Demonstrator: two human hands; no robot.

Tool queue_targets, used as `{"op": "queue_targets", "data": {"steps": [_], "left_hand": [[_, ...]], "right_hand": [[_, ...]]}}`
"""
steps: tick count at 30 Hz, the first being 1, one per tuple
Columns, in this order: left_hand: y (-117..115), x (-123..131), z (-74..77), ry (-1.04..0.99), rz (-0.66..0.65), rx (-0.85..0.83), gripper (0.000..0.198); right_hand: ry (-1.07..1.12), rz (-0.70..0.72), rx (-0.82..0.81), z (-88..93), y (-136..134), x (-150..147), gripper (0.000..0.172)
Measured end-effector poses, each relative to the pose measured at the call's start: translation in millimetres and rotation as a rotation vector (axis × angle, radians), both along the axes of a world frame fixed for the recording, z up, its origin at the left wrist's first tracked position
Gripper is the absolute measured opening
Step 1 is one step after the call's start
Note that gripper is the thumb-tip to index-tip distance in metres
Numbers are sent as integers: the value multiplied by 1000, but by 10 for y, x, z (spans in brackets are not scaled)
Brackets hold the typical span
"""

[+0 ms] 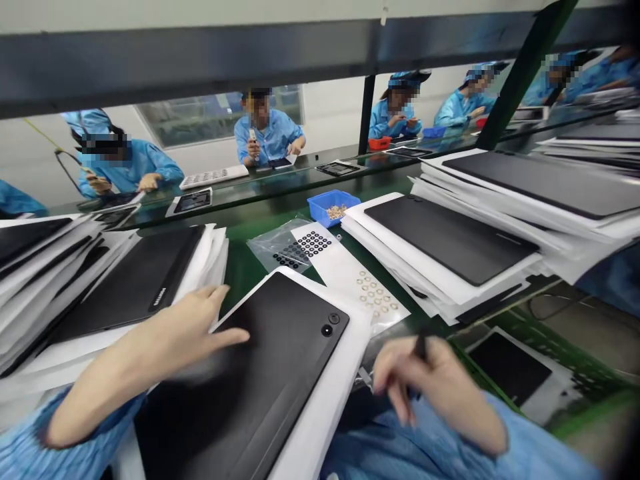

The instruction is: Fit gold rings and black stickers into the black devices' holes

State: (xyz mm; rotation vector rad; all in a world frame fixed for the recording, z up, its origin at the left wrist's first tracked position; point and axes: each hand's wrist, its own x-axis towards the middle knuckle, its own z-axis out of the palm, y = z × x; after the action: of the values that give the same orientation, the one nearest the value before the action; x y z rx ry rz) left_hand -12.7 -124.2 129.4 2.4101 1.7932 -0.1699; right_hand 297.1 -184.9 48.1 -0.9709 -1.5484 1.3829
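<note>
Head view: work on the black panel (255, 373) is judged mid-way. The panel is laid out near side of the sticker sheet (327, 268), toward the left, on white paper (345, 373). Two round parts (327, 330) are seen at its corner; whether anything is left to be added there cannot be told. Beige rings (385, 301) and black rings (314, 245) are left on the sticker sheet. More panels are stacked left (133, 283) and right (453, 233) of it; finished or waiting, cannot be told. The panel looks matt, dark, flat, with rounded corners. The left hand (193, 320) is opened, thumb spread, over the panel; contact unclear. By the right hand (435, 373), blurred, near side of the sticker sheet, a slim dark tool (421, 348) is gripped.
</note>
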Motion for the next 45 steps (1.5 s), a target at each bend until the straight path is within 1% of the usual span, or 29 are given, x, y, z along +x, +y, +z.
{"op": "queue_targets", "data": {"steps": [1, 2, 3, 4, 5, 6, 8, 10, 13, 18, 22, 24, 27, 32, 35, 38, 40, 42, 44, 45], "left_hand": [[51, 157, 5, -48, -123, 60, 69], [111, 320, -8, -120, -272, 87, 66], [177, 476, -38, -188, -415, 85, 62], [243, 613, -83, -240, -537, 60, 57], [307, 722, -138, -275, -630, 19, 52], [365, 797, -196, -300, -695, -27, 48], [454, 847, -300, -320, -763, -114, 46], [498, 806, -365, -321, -779, -169, 49], [489, 716, -392, -331, -761, -191, 50], [385, 641, -389, -349, -690, -120, 49], [281, 540, -356, -269, -657, -21, 60], [232, 497, -332, -216, -674, 7, 60], [183, 470, -312, -172, -730, 27, 53], [174, 457, -309, -198, -750, 18, 46], [181, 458, -302, -238, -752, 24, 45], [181, 473, -291, -259, -762, 23, 44], [178, 484, -285, -269, -759, 13, 43], [173, 492, -280, -292, -751, 0, 42], [168, 497, -276, -317, -743, -19, 43], [167, 500, -274, -324, -738, -26, 43]], "right_hand": [[50, -218, 29, 41, 84, 80, 54], [56, -418, 72, 70, 182, 146, 58], [20, -549, 91, 83, 290, 196, 60], [-24, -612, 85, 77, 401, 230, 60], [-61, -623, 63, 53, 508, 251, 58], [-88, -600, 46, 11, 605, 260, 54], [-111, -543, 38, -100, 750, 261, 46], [-109, -525, 50, -209, 823, 251, 42], [-127, -573, 39, -293, 838, 233, 40], [-258, -640, 52, -274, 812, 208, 34], [-273, -641, 73, -269, 813, 208, 33], [-283, -646, 77, -277, 813, 211, 33], [-285, -655, 67, -293, 807, 213, 32], [-278, -675, 65, -321, 816, 224, 30], [-222, -632, 51, -285, 800, 230, 28], [-75, -622, 98, -169, 699, 158, 23], [61, -573, 100, -75, 596, 38, 20], [168, -478, 52, -9, 501, -122, 19], [215, -401, -3, 5, 445, -279, 20], [227, -390, -20, -7, 434, -343, 21]]}}
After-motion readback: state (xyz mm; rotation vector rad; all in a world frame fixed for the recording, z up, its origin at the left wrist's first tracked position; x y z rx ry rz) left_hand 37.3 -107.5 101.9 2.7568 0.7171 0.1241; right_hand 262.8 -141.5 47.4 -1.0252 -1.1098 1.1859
